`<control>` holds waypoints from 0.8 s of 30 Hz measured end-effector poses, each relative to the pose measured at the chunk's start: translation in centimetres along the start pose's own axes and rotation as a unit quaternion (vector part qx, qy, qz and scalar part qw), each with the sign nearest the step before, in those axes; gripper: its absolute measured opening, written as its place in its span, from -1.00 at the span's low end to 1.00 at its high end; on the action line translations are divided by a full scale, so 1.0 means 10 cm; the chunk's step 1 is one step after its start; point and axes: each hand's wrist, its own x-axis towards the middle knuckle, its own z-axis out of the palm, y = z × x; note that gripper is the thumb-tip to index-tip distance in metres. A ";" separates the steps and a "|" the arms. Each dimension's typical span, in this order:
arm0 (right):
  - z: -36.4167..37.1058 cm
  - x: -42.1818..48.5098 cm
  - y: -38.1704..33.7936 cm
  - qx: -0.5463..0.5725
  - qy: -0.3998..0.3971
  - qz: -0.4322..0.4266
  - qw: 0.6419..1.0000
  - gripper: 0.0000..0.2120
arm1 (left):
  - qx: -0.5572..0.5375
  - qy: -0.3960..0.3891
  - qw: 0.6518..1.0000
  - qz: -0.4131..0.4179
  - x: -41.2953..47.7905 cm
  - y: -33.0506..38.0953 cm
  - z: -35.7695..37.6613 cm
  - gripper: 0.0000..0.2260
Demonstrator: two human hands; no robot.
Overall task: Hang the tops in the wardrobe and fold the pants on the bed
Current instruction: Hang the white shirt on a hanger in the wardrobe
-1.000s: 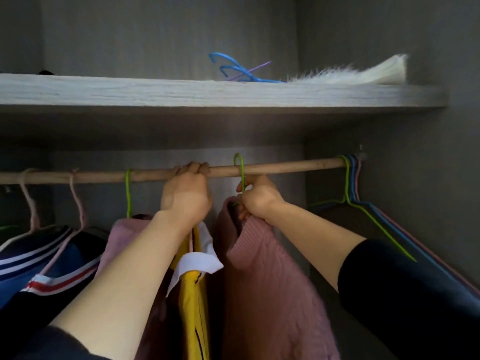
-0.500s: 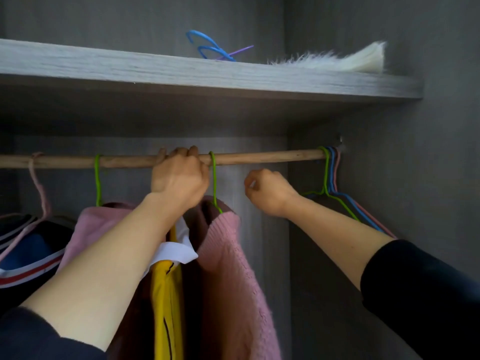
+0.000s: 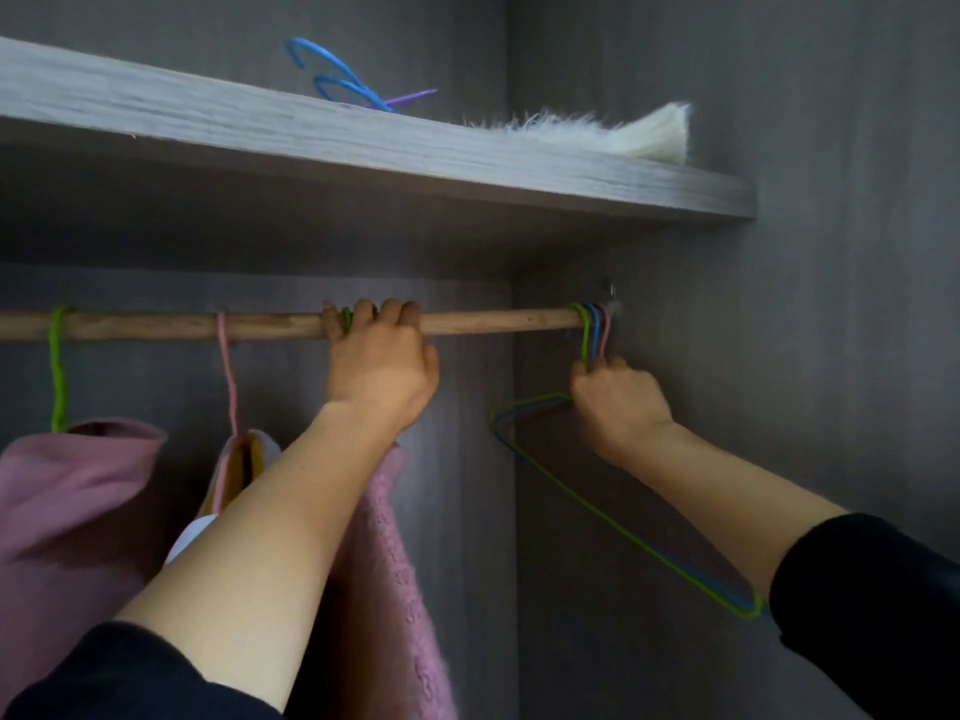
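A wooden rail [image 3: 493, 320] runs across the wardrobe. My left hand [image 3: 382, 363] grips the rail, its fingers curled over it and over the green hook of the hanger that carries the pink knit sweater [image 3: 395, 563] below my forearm. My right hand [image 3: 615, 402] grips the necks of several empty wire hangers [image 3: 587, 330], green, blue and pink, hooked at the rail's right end. Further left hang a yellow top [image 3: 241, 470] on a pink hanger and a pink top [image 3: 78, 491] on a green hanger.
A grey shelf [image 3: 363, 142] lies above the rail with blue and purple hangers [image 3: 337, 85] and a white furry item [image 3: 613, 135] on it. The wardrobe's right side wall [image 3: 831, 304] stands close beside my right hand.
My right hand has let go near the pink sweater and moved right to grasp the empty hangers at the rail's end. The left hand stays on the rail. The view has shifted right.
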 end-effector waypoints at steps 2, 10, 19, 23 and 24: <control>0.03 0.00 0.00 -0.019 -0.007 -0.019 1.000 -0.70 | -0.006 0.003 1.000 0.002 -0.01 -0.01 0.01 -0.60; -0.12 0.16 -0.13 0.288 -0.041 0.121 0.949 -0.75 | -0.015 0.010 1.000 0.014 0.00 -0.04 0.05 -0.56; -0.15 0.32 -0.31 0.455 0.015 0.150 0.878 -0.66 | -0.011 0.023 0.999 0.020 0.02 -0.03 0.12 -0.53; -0.14 0.01 -0.37 0.456 -0.002 0.157 0.876 -0.63 | -0.020 0.002 1.000 0.024 0.00 -0.04 0.09 -0.49; -0.15 -0.10 -0.37 0.457 -0.007 0.160 0.875 -0.63 | -0.022 -0.007 0.999 0.026 -0.03 -0.04 0.08 -0.46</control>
